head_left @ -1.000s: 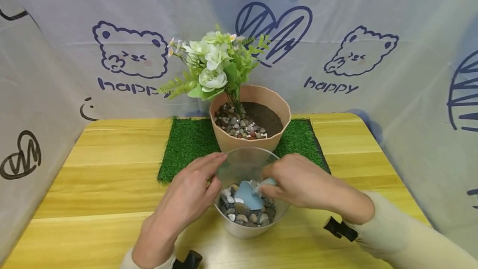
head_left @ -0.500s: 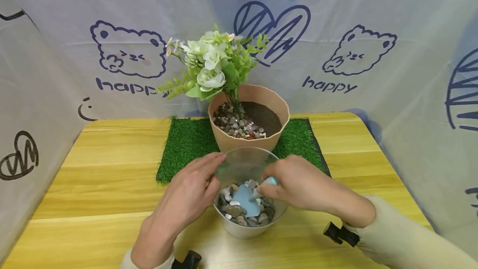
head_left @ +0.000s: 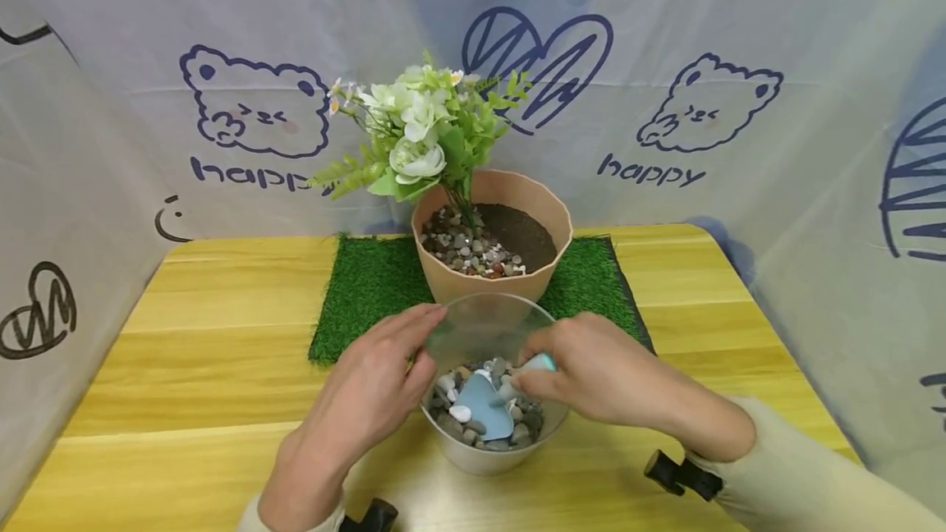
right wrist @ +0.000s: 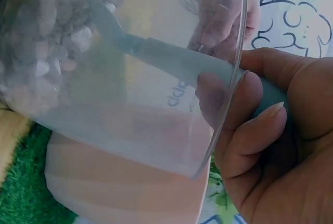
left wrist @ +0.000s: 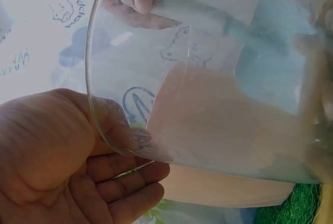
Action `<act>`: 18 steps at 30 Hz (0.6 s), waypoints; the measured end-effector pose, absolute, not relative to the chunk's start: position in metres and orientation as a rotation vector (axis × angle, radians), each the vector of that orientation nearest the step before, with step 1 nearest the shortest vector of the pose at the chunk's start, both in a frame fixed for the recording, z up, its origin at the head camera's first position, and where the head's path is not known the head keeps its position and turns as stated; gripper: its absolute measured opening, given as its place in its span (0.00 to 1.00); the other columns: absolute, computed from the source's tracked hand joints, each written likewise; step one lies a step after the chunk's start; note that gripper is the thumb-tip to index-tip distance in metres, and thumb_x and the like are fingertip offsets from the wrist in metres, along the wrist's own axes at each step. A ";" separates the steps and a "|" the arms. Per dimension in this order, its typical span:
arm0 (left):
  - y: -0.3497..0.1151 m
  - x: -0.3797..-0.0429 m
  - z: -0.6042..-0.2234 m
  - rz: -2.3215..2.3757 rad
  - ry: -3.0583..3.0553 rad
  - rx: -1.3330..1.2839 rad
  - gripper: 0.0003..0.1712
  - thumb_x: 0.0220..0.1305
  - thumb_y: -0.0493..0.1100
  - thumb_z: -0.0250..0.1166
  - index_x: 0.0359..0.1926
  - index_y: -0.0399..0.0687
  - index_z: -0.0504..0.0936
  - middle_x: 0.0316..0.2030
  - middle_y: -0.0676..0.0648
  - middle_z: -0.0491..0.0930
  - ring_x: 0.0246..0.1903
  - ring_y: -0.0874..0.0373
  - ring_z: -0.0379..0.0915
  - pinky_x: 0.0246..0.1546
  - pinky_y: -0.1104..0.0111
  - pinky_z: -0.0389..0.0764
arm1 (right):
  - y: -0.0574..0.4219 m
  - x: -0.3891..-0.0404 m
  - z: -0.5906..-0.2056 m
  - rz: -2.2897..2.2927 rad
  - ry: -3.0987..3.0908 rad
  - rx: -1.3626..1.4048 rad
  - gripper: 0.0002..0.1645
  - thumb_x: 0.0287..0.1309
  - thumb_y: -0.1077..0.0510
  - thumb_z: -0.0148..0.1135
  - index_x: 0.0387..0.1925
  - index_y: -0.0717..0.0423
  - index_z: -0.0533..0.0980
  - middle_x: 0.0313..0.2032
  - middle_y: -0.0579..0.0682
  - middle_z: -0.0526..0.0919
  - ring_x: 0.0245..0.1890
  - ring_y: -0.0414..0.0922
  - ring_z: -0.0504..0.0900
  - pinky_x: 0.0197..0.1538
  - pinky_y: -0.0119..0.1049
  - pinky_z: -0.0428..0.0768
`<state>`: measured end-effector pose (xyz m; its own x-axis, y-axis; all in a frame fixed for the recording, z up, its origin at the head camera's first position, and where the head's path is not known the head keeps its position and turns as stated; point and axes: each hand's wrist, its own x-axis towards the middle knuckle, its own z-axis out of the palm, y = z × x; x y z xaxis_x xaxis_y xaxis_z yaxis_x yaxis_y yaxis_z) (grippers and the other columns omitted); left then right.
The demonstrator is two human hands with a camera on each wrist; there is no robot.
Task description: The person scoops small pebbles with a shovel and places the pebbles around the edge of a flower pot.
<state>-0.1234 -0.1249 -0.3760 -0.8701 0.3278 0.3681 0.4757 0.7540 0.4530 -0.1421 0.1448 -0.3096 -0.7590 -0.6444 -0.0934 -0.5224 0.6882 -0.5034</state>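
Note:
A clear plastic bucket (head_left: pixel 484 460) stands on the table, its lower part filled with grey, brown and white pebbles (head_left: pixel 469 436). My left hand (head_left: pixel 369 388) holds the bucket's left rim, thumb and fingers at the edge; in the left wrist view the thumb shows through the plastic. My right hand (head_left: pixel 599 368) reaches over the right rim and grips the handle of a small light blue trowel (head_left: pixel 484 407). The trowel's blade lies among the pebbles, a white stone beside its left edge. Through the bucket wall, the right wrist view shows the handle (right wrist: pixel 182 63) slanting down toward the stones.
Just behind the bucket, a peach flowerpot (head_left: pixel 491 284) sits on a green turf mat (head_left: pixel 373 294). It contains dark soil, small pebbles and white artificial flowers (head_left: pixel 417 158). A printed curtain (head_left: pixel 576 105) surrounds the wooden table (head_left: pixel 199 351).
The trowel blade has shifted toward the near left of the bucket, moving pebbles around it. My right hand has followed slightly; the left hand has stayed at the rim.

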 end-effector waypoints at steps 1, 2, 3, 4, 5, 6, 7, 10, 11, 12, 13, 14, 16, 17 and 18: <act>-0.125 -0.124 -0.376 -0.801 -2.687 -0.626 0.29 0.68 0.38 0.61 0.70 0.43 0.79 0.68 0.43 0.79 0.67 0.45 0.77 0.67 0.51 0.78 | 0.146 -0.143 -0.310 -0.687 2.629 -0.912 0.12 0.70 0.44 0.66 0.41 0.43 0.90 0.34 0.35 0.89 0.25 0.29 0.79 0.31 0.31 0.78; -0.126 -0.123 -0.377 -0.803 -2.688 -0.625 0.29 0.68 0.38 0.61 0.70 0.43 0.79 0.68 0.43 0.79 0.67 0.45 0.77 0.67 0.51 0.78 | 0.147 -0.143 -0.309 -0.707 2.620 -0.889 0.11 0.69 0.45 0.66 0.41 0.43 0.90 0.31 0.35 0.88 0.23 0.31 0.77 0.29 0.31 0.77; -0.126 -0.123 -0.377 -0.807 -2.690 -0.623 0.29 0.68 0.38 0.61 0.70 0.43 0.79 0.68 0.43 0.79 0.67 0.45 0.77 0.67 0.51 0.78 | 0.149 -0.143 -0.309 -0.729 2.612 -0.864 0.11 0.69 0.45 0.67 0.40 0.43 0.90 0.28 0.35 0.87 0.21 0.32 0.75 0.27 0.31 0.75; -0.126 -0.124 -0.377 -0.810 -2.691 -0.623 0.29 0.68 0.38 0.61 0.70 0.43 0.79 0.68 0.43 0.79 0.67 0.45 0.77 0.67 0.51 0.78 | 0.150 -0.142 -0.309 -0.752 2.605 -0.841 0.10 0.69 0.45 0.67 0.39 0.42 0.90 0.26 0.35 0.86 0.19 0.33 0.73 0.25 0.31 0.73; -0.126 -0.124 -0.377 -0.810 -2.691 -0.624 0.29 0.68 0.38 0.61 0.70 0.43 0.79 0.68 0.43 0.79 0.67 0.45 0.77 0.67 0.51 0.78 | 0.151 -0.142 -0.308 -0.773 2.599 -0.818 0.10 0.69 0.45 0.67 0.38 0.42 0.90 0.23 0.34 0.84 0.18 0.34 0.72 0.24 0.32 0.72; -0.126 -0.124 -0.377 -0.811 -2.689 -0.624 0.29 0.68 0.38 0.61 0.70 0.43 0.79 0.68 0.43 0.79 0.67 0.45 0.77 0.67 0.51 0.78 | 0.152 -0.142 -0.309 -0.795 2.591 -0.793 0.10 0.68 0.44 0.67 0.38 0.42 0.90 0.20 0.35 0.81 0.16 0.35 0.71 0.22 0.32 0.70; -0.127 -0.124 -0.378 -0.810 -2.688 -0.621 0.29 0.68 0.38 0.61 0.70 0.43 0.79 0.68 0.43 0.79 0.67 0.45 0.76 0.67 0.51 0.78 | 0.152 -0.142 -0.310 -0.815 2.582 -0.777 0.11 0.68 0.44 0.67 0.37 0.42 0.90 0.18 0.35 0.79 0.16 0.36 0.70 0.21 0.32 0.69; -0.127 -0.124 -0.378 -0.812 -2.687 -0.609 0.29 0.68 0.38 0.61 0.69 0.43 0.80 0.68 0.44 0.80 0.67 0.45 0.76 0.67 0.52 0.78 | 0.150 -0.143 -0.314 -0.868 2.551 -0.744 0.12 0.69 0.43 0.67 0.37 0.43 0.89 0.16 0.36 0.78 0.16 0.36 0.72 0.21 0.32 0.71; -0.127 -0.124 -0.378 -0.816 -2.689 -0.605 0.29 0.68 0.38 0.61 0.69 0.43 0.80 0.68 0.44 0.80 0.68 0.45 0.76 0.67 0.52 0.77 | 0.150 -0.143 -0.316 -0.887 2.537 -0.728 0.12 0.69 0.43 0.67 0.37 0.43 0.89 0.16 0.37 0.77 0.16 0.37 0.73 0.21 0.32 0.71; -0.127 -0.124 -0.378 -0.821 -2.692 -0.600 0.29 0.68 0.38 0.60 0.69 0.43 0.80 0.68 0.44 0.79 0.68 0.45 0.76 0.68 0.52 0.77 | 0.150 -0.143 -0.317 -0.910 2.523 -0.713 0.12 0.68 0.44 0.67 0.37 0.44 0.89 0.16 0.37 0.78 0.16 0.37 0.74 0.21 0.32 0.72; -0.127 -0.124 -0.378 -0.823 -2.693 -0.597 0.29 0.68 0.38 0.61 0.70 0.43 0.80 0.68 0.44 0.79 0.68 0.46 0.76 0.68 0.52 0.77 | 0.151 -0.143 -0.318 -0.937 2.510 -0.697 0.12 0.68 0.45 0.68 0.36 0.45 0.89 0.17 0.38 0.79 0.17 0.38 0.75 0.21 0.33 0.73; -0.126 -0.124 -0.378 -0.825 -2.692 -0.598 0.29 0.68 0.38 0.61 0.70 0.44 0.80 0.68 0.44 0.79 0.68 0.46 0.76 0.68 0.52 0.77 | 0.152 -0.144 -0.318 -0.962 2.500 -0.680 0.11 0.68 0.46 0.68 0.36 0.46 0.89 0.18 0.39 0.80 0.17 0.39 0.76 0.21 0.33 0.73; -0.126 -0.123 -0.378 -0.823 -2.685 -0.604 0.29 0.68 0.37 0.61 0.69 0.43 0.80 0.68 0.44 0.80 0.68 0.46 0.77 0.68 0.52 0.77 | 0.154 -0.144 -0.318 -1.010 2.476 -0.646 0.10 0.67 0.47 0.69 0.35 0.47 0.89 0.20 0.40 0.82 0.19 0.41 0.78 0.20 0.33 0.73; -0.126 -0.123 -0.378 -0.821 -2.684 -0.603 0.29 0.67 0.37 0.62 0.69 0.43 0.80 0.68 0.44 0.80 0.67 0.46 0.77 0.68 0.52 0.77 | 0.155 -0.144 -0.318 -1.029 2.468 -0.634 0.10 0.67 0.47 0.69 0.35 0.48 0.89 0.21 0.41 0.83 0.19 0.41 0.79 0.21 0.33 0.73; -0.127 -0.123 -0.378 -0.817 -2.680 -0.605 0.29 0.67 0.37 0.62 0.69 0.43 0.80 0.68 0.44 0.80 0.67 0.46 0.77 0.68 0.52 0.77 | 0.156 -0.145 -0.318 -1.044 2.462 -0.625 0.10 0.67 0.48 0.69 0.35 0.48 0.89 0.22 0.42 0.84 0.20 0.42 0.80 0.21 0.33 0.73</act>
<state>-0.1229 -0.1265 -0.3775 -0.8749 0.3096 0.3723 0.4647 0.7531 0.4657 -0.1447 0.1564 -0.3183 -0.8235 -0.5384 -0.1786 -0.2458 0.6225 -0.7431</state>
